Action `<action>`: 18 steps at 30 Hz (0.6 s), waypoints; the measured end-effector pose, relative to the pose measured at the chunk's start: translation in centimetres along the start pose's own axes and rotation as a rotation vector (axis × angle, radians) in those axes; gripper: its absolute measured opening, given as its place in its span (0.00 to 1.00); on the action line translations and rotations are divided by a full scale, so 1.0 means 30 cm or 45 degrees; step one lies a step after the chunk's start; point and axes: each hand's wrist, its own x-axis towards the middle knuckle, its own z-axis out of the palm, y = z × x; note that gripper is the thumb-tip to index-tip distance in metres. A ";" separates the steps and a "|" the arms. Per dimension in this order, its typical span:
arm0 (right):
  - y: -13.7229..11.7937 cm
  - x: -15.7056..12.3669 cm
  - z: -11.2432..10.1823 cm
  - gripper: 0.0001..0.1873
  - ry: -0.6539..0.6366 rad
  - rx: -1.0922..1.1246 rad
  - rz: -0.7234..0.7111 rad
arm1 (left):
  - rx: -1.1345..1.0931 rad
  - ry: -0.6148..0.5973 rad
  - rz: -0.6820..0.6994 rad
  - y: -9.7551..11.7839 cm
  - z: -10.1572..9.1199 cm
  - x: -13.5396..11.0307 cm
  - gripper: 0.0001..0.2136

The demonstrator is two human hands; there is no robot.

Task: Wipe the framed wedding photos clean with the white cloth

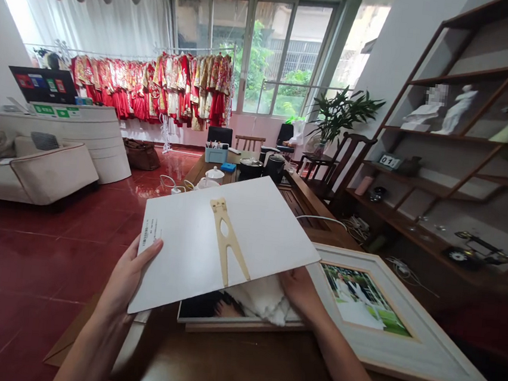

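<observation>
My left hand (pixel 124 271) grips the left edge of a white picture panel (pixel 180 249), thumb on top. The panel is tilted above the table, its back facing up, with a barcode label and a cream easel stand (pixel 233 248) lying flat on it. Below its right edge is my right hand (pixel 301 292), closed by a bunched white cloth (pixel 268 299), fingers mostly hidden by the panel. Underneath lies a larger photo panel (pixel 200 310), largely covered. Right of it, a wedding photo in a wide pale frame (pixel 431 351) lies face up.
The dark wooden table (pixel 219 361) carries a white lidded cup (pixel 214 176), a blue-grey holder (pixel 216 153) and dark pots (pixel 274 168) farther back. A shelf unit (pixel 421 135) stands right, a pale sofa (pixel 53 174) left. Red garments (pixel 192 86) hang behind.
</observation>
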 end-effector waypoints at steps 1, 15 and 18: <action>0.001 -0.003 0.001 0.25 -0.017 -0.068 -0.063 | 0.001 -0.018 -0.008 -0.005 0.005 -0.002 0.18; -0.214 -0.225 -0.162 0.39 0.344 -0.678 -0.760 | 0.047 -0.183 -0.177 -0.096 0.079 -0.019 0.25; -0.288 -0.221 -0.098 0.38 -0.065 -1.034 -0.993 | 0.028 -0.209 -0.203 -0.116 0.108 -0.030 0.26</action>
